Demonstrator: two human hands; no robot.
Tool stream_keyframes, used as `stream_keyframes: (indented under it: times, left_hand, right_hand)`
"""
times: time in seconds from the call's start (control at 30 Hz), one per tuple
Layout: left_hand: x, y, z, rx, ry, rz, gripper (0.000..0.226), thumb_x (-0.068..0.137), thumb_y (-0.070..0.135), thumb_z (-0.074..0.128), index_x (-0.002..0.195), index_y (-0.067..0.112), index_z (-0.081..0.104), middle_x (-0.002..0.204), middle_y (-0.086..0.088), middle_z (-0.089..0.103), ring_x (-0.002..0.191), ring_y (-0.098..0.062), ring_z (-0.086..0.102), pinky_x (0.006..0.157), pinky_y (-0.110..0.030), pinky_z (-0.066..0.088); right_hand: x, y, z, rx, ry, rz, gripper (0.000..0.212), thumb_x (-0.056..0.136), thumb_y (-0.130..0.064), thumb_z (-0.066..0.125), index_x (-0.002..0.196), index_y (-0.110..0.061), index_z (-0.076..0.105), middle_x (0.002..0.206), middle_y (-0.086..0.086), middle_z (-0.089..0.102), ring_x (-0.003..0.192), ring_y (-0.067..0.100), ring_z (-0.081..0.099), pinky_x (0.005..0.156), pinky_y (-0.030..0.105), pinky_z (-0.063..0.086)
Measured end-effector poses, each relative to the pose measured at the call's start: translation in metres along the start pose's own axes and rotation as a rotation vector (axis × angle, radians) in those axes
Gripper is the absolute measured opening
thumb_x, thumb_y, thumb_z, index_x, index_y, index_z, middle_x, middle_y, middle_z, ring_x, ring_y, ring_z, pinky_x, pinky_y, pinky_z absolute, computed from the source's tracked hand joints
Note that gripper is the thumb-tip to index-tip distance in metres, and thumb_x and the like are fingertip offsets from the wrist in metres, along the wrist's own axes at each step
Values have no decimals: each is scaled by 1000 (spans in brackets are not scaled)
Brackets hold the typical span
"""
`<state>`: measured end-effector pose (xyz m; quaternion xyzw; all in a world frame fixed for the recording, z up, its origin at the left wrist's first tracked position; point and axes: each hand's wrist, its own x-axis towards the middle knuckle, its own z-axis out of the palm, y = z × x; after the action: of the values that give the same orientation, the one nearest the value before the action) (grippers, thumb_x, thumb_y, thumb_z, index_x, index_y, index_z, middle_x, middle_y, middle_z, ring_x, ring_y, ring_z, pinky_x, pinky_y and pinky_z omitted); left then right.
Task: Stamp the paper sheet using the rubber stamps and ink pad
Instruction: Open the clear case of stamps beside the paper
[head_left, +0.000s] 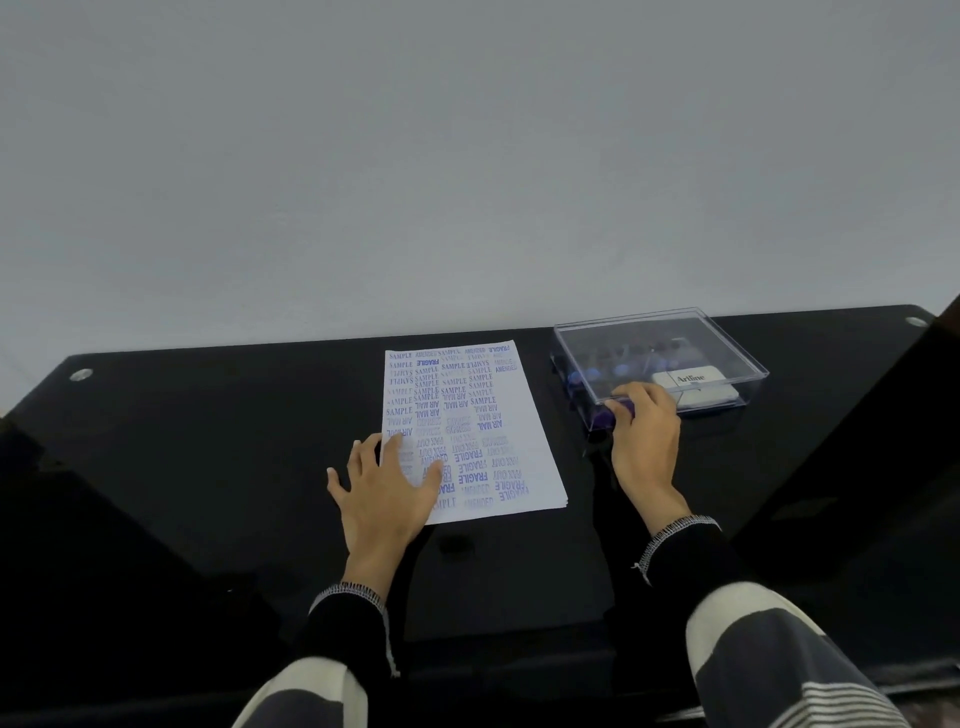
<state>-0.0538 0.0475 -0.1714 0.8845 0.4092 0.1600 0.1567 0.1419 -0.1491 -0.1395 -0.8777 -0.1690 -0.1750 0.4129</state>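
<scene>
One paper sheet, crowded with blue stamp marks, lies on the black surface. The left hand presses it flat, fingers spread. The right hand grips a purple stamp at the clear box, which holds perhaps several stamps and one white ink pad.

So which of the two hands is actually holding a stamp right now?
The right hand, at the near corner of the clear box: its fingers curl around a purple stamp. The left hand lies flat on the paper sheet.
</scene>
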Motion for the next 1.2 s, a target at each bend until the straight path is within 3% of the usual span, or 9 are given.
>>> stream_keyframes:
  times: [0.17,0.33,0.53,0.8,0.97,1.07,1.2]
  left_hand:
    - [-1,-1,0,7,-3,1,70,88,67,43,144,26,36,154,0,28,147,-23,13,117,-56,4]
    - [-3,-2,0,18,-10,13,70,89,67,41,146,26,34,155,1,27,148,-22,12,118,-55,4]
    - [-6,-2,-1,27,-12,20,71,90,67,38,148,26,31,156,1,25,148,-22,12,118,-53,3]
    - [-7,-1,1,27,-34,20,70,93,65,34,149,24,30,158,0,22,148,-22,10,119,-53,2]
    - [-8,-1,0,34,-35,20,69,93,63,35,149,23,30,158,-1,22,148,-23,10,118,-54,3]
    - [-8,0,-1,35,-29,21,68,94,62,36,148,22,31,158,-2,23,148,-24,11,118,-54,4]
    - [-8,-1,0,26,-32,23,68,93,62,37,148,23,32,158,-2,24,148,-24,12,118,-54,4]
  right_hand:
    - [-1,-2,-6,80,-10,23,12,93,-7,56,98,-8,67,108,7,57,101,22,52,82,34,51]
    - [-1,-2,-9,-40,-13,-33,12,92,-5,56,94,-9,67,104,8,60,95,25,52,77,41,50]
    - [-5,-4,-11,-183,-5,-43,10,90,-4,58,92,-11,66,103,8,61,94,25,50,75,32,40]
    - [-20,2,-22,-1,6,-28,11,92,-2,55,90,-9,65,102,6,54,96,13,41,68,31,44]
    - [-26,5,-30,65,-23,-28,16,91,4,54,91,-8,65,105,5,50,100,18,45,72,23,41]
    - [-21,-5,-37,84,8,-70,15,92,2,53,92,-8,64,106,5,48,95,11,40,66,9,34]
    - [-3,-24,-41,201,-2,-48,15,94,-3,49,90,-13,60,107,1,44,85,-1,42,64,3,35]
